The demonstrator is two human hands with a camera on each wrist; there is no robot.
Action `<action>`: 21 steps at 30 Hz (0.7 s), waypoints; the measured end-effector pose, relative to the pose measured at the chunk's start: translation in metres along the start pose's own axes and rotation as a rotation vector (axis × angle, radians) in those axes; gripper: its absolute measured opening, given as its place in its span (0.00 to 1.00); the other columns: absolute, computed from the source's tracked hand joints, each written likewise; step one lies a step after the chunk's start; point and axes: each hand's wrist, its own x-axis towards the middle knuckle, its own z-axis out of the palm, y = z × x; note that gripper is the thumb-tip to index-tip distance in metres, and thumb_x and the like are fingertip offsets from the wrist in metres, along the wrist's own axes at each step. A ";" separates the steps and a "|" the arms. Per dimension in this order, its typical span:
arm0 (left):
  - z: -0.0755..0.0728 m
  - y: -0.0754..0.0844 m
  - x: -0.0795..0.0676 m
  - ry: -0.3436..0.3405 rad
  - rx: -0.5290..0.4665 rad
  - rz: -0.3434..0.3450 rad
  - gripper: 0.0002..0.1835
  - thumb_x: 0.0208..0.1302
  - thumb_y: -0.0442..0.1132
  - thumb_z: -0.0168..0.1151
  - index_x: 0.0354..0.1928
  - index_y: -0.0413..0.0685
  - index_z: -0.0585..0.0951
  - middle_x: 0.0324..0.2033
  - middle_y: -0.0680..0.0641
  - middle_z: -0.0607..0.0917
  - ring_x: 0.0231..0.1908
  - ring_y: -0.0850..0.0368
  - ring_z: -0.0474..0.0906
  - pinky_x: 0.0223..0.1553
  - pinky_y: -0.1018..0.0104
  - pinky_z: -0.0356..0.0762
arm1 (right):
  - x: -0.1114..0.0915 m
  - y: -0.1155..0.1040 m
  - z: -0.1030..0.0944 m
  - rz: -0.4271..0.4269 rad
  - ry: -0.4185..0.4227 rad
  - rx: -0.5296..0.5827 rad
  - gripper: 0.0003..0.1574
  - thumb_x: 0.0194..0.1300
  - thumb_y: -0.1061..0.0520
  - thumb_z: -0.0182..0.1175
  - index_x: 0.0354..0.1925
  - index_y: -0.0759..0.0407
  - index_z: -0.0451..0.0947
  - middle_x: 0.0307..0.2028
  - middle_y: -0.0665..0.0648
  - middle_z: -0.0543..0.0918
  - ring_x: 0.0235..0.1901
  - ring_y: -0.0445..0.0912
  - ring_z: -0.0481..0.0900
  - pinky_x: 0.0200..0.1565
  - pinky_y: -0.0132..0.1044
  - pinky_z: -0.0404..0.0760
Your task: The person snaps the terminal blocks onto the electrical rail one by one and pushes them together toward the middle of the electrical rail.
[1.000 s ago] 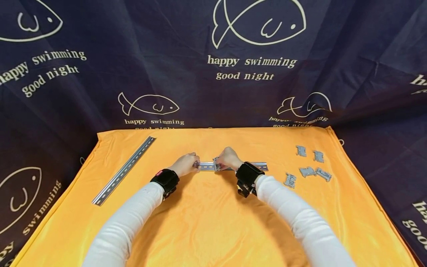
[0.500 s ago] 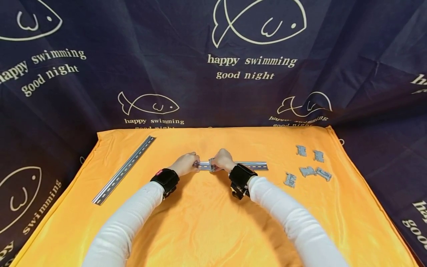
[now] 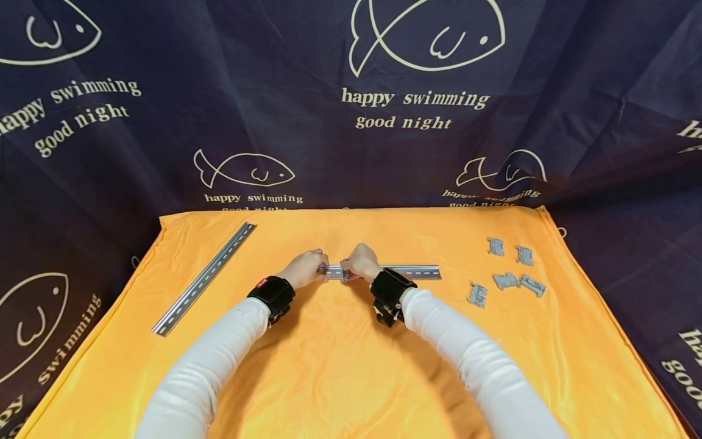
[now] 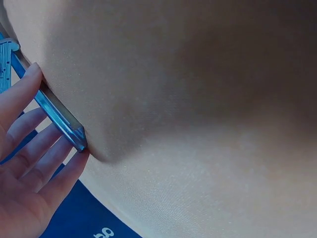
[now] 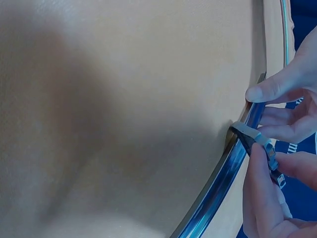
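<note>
A slotted metal DIN rail (image 3: pixel 419 272) lies crosswise on the orange cloth. My left hand (image 3: pixel 303 269) pinches its left end, thumb along one edge and fingers at the other, as the left wrist view shows on the rail (image 4: pixel 59 119). A grey terminal block (image 3: pixel 345 271) sits across the rail a short way right of that hand. My right hand (image 3: pixel 363 262) grips this block between thumb and fingers; in the right wrist view the block (image 5: pixel 253 138) stands over the rail, one end at the rail's edge. The fingers partly cover it.
A second, longer-looking DIN rail (image 3: pixel 203 280) lies slanted at the left. Several loose grey terminal blocks (image 3: pixel 506 280) are scattered at the right of the cloth (image 3: pixel 351 366). A dark blue curtain (image 3: pixel 329 134) with fish prints rises behind the table.
My right hand has slid left along the rail with the terminal block, bringing it closer to my left hand. The left hand and the rail have stayed in place.
</note>
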 end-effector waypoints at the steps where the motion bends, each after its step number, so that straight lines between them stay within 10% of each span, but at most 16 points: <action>1: 0.000 0.000 0.000 -0.001 0.003 -0.001 0.13 0.44 0.38 0.70 0.29 0.40 0.78 0.26 0.48 0.73 0.26 0.57 0.69 0.32 0.65 0.70 | 0.003 0.004 0.002 -0.022 0.008 -0.010 0.17 0.46 0.62 0.64 0.15 0.62 0.64 0.19 0.59 0.75 0.17 0.47 0.79 0.18 0.36 0.76; 18: 0.000 0.001 0.000 -0.008 0.007 -0.004 0.13 0.45 0.38 0.69 0.30 0.39 0.78 0.26 0.48 0.72 0.26 0.56 0.69 0.32 0.64 0.69 | -0.052 -0.049 -0.016 0.015 0.034 -0.091 0.13 0.51 0.62 0.61 0.16 0.64 0.69 0.17 0.59 0.74 0.17 0.46 0.79 0.23 0.36 0.77; 21: 0.000 0.001 0.000 -0.003 0.008 0.001 0.13 0.45 0.38 0.69 0.31 0.39 0.78 0.26 0.48 0.73 0.26 0.56 0.69 0.32 0.65 0.69 | -0.005 -0.009 0.005 0.012 0.056 -0.091 0.11 0.50 0.60 0.62 0.19 0.64 0.71 0.20 0.59 0.76 0.17 0.47 0.79 0.21 0.37 0.77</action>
